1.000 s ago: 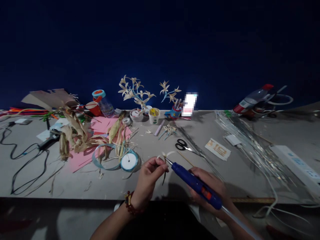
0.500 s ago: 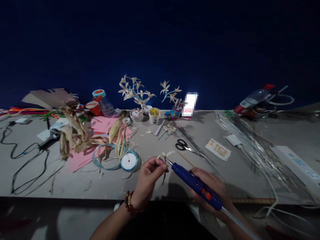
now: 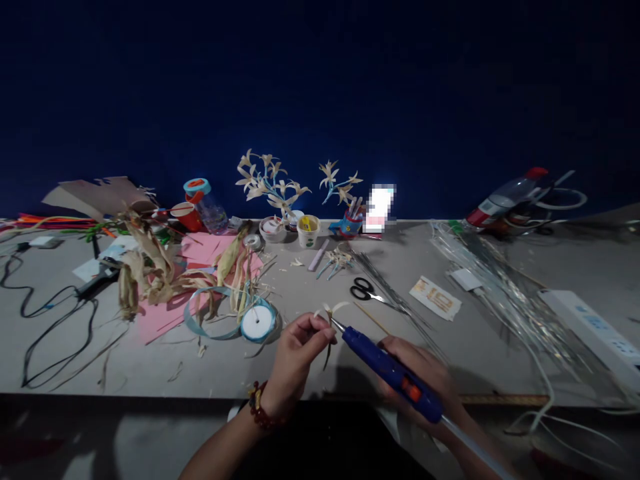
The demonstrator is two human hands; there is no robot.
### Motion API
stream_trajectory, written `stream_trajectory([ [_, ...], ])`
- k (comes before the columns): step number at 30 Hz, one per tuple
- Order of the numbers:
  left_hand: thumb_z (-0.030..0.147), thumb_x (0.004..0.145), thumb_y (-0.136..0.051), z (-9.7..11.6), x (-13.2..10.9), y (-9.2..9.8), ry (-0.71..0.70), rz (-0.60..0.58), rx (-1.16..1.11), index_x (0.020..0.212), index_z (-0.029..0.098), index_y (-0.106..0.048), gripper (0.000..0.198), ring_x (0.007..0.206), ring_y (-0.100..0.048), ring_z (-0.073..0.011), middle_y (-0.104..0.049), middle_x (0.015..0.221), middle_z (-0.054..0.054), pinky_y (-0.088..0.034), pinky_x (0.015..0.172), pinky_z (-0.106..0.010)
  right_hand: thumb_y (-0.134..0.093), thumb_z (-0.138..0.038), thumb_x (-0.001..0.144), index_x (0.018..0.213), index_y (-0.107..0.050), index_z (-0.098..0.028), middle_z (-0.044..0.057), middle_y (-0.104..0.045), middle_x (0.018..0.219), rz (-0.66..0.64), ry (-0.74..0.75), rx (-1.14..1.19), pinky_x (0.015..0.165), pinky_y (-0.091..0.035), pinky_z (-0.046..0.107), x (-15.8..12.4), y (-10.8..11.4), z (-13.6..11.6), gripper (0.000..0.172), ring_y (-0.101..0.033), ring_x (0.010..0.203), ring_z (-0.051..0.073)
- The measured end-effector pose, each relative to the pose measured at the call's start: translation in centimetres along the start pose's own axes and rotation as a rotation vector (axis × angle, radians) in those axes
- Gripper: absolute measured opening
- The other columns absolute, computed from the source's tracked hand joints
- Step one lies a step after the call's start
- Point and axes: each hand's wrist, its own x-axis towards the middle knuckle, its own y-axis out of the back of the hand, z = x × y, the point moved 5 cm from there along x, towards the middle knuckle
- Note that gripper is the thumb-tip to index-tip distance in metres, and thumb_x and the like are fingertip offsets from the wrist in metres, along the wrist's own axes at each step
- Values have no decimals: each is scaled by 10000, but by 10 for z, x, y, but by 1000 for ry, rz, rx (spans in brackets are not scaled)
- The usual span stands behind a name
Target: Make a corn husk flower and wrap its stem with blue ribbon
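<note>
My left hand (image 3: 296, 357) pinches a small pale husk flower (image 3: 331, 313) above the near edge of the grey table (image 3: 310, 373); a beaded bracelet sits on that wrist. My right hand (image 3: 425, 380) is wrapped round a blue glue gun (image 3: 390, 373) with an orange trigger. The gun's metal tip touches the base of the husk flower. A clear glue stick pokes out of the gun's rear toward the lower right.
Black scissors (image 3: 364, 290) and thin wires (image 3: 395, 293) lie just beyond my hands. A blue ribbon spool (image 3: 257, 323), dried husks (image 3: 150, 273) and pink paper (image 3: 200, 253) lie to the left. Finished husk flower sprays (image 3: 273, 187), cups and a jar stand at the back. A power strip (image 3: 590, 327) and cables lie right.
</note>
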Motion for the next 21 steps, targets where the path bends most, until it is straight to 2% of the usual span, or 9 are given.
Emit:
stream_trajectory([
  [13,258,757,-808,2,0,-2,3,14,7,738,160,-660,178,719,-570,-134,-623,743,-2,-451,737,-258,-401,-577,977,900,-563,-232,51,-686,778,-22,16,-5,616,-508,298,-1,-1,0,389,-668,665,208],
  [21,261,759,-807,3,1,-1,0,10,-1,736,162,-659,179,719,-573,-128,-619,739,2,-448,736,-248,-438,-556,960,904,-591,-225,63,-705,789,-26,-17,-17,638,-525,316,-2,0,2,368,-675,678,216],
])
